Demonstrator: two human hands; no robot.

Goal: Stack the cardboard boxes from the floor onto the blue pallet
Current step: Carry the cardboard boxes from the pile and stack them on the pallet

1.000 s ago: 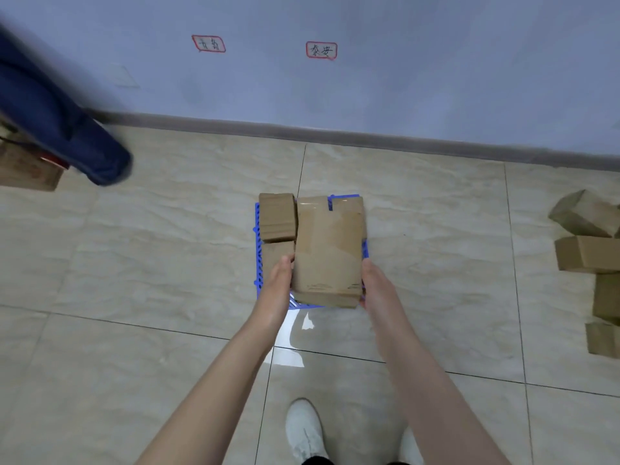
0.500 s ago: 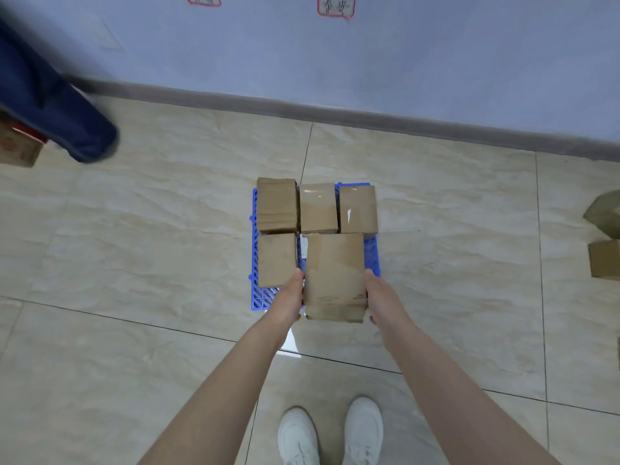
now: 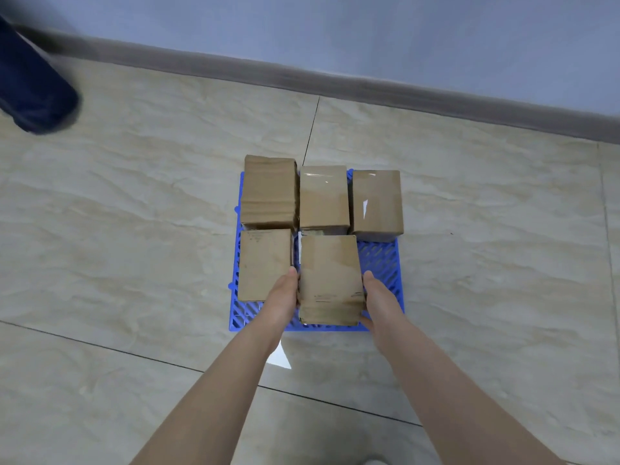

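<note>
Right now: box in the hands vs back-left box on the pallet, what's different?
The held box is clamped at its sides by the left hand and right hand; the back-left box stands untouched. The held box sits in the front row, middle; the back-left box sits at the far left corner of the blue pallet. The held box's top looks smooth; the back-left box looks ridged and worn. Both are plain brown cardboard.

The cardboard boxes [image 3: 330, 276] are plain tan brown, some with a glossy strip of clear tape. The pallet [image 3: 380, 263] beneath them is bright blue with an open lattice pattern. The floor tiles [image 3: 134, 213] are beige with pale marbled veins and dark grout lines. The wall [image 3: 369, 28] is light blue-grey, its baseboard [image 3: 402, 92] grey-brown.
</note>
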